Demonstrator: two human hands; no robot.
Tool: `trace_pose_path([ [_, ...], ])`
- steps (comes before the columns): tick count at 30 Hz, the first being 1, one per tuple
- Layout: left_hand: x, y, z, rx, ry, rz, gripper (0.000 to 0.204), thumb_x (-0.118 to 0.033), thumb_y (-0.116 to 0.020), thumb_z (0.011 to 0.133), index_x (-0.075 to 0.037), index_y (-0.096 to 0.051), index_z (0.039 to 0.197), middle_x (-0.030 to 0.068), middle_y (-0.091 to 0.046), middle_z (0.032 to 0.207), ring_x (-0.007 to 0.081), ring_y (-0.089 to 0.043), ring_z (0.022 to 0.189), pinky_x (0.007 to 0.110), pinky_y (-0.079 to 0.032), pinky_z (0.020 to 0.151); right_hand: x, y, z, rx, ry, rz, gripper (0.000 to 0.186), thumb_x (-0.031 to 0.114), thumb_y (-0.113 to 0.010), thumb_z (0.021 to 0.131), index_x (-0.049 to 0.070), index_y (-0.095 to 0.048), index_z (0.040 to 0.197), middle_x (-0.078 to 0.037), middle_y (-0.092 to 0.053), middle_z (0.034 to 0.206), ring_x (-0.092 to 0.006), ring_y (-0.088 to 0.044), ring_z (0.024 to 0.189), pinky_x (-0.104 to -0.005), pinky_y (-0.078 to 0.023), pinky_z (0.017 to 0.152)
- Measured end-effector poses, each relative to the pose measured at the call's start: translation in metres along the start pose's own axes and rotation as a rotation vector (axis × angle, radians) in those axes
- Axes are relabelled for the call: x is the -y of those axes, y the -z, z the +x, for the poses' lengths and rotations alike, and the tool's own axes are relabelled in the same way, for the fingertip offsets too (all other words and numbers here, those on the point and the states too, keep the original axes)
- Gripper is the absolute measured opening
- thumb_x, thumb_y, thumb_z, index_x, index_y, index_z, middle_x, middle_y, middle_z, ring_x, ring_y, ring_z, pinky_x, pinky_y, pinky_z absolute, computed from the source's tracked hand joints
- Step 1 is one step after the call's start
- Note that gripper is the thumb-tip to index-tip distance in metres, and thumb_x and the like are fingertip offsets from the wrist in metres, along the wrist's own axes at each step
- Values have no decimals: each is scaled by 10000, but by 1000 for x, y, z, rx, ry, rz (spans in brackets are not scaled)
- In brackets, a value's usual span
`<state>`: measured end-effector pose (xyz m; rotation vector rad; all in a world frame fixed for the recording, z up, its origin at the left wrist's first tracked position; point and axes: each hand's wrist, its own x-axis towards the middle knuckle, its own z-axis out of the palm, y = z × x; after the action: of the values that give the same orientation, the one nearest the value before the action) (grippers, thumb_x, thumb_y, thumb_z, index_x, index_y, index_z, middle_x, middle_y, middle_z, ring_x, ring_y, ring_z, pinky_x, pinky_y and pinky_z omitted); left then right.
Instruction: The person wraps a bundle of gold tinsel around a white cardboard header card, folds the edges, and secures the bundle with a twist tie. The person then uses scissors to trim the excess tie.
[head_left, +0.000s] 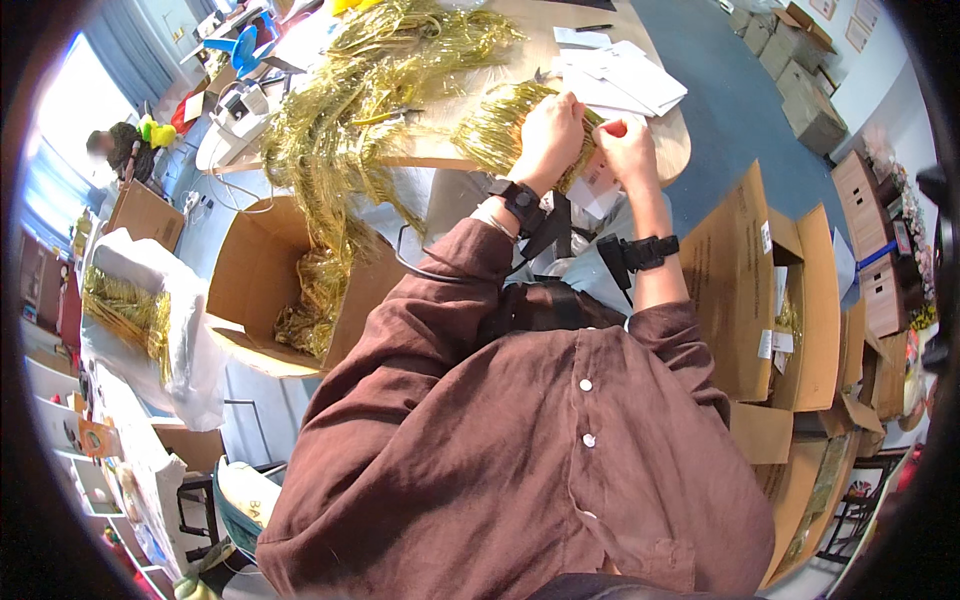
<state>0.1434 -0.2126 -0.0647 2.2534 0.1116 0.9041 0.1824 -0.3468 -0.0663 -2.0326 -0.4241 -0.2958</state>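
A bundle of shiny gold tinsel fringe (492, 128) lies at the front edge of the wooden table (674, 150). My left hand (552, 138) is closed at the bundle's right end, gripping it. Just right of it, my right hand (630, 155) is pinched with thumb and fingertips together; whatever it holds is too small to make out. Below and between the hands hangs a pale printed card or packet (598, 184). To the left, a large loose heap of gold tinsel (345, 100) spreads over the table and spills off its front edge.
White papers (625, 75) and a black pen (592, 28) lie behind my hands. An open carton (232, 262) below the table catches the hanging tinsel. Tall open cartons (725, 290) stand at right. Plastic-wrapped tinsel (135, 318) and another person (122, 150) are at left.
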Motion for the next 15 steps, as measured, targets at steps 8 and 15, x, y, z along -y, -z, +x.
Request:
trace_pose_path([
  [8, 13, -12, -2, -75, 137, -140, 244, -239, -560, 949, -10, -638, 919, 231, -667, 896, 410, -636, 893, 455, -495, 798, -8, 0, 5, 53, -30, -7, 282, 255, -759, 765, 2, -694, 872, -139, -728, 821, -246, -700, 765, -363, -545, 734],
  [15, 16, 50, 11, -45, -43, -8, 223, -222, -595, 950, -52, -665, 1076, 184, -691, 976, 342, -667, 905, 414, -521, 825, -6, 4, 4, 64, -65, -48, 280, 254, -747, 765, 1, -680, 863, -146, -720, 813, -236, -687, 725, -366, -544, 707],
])
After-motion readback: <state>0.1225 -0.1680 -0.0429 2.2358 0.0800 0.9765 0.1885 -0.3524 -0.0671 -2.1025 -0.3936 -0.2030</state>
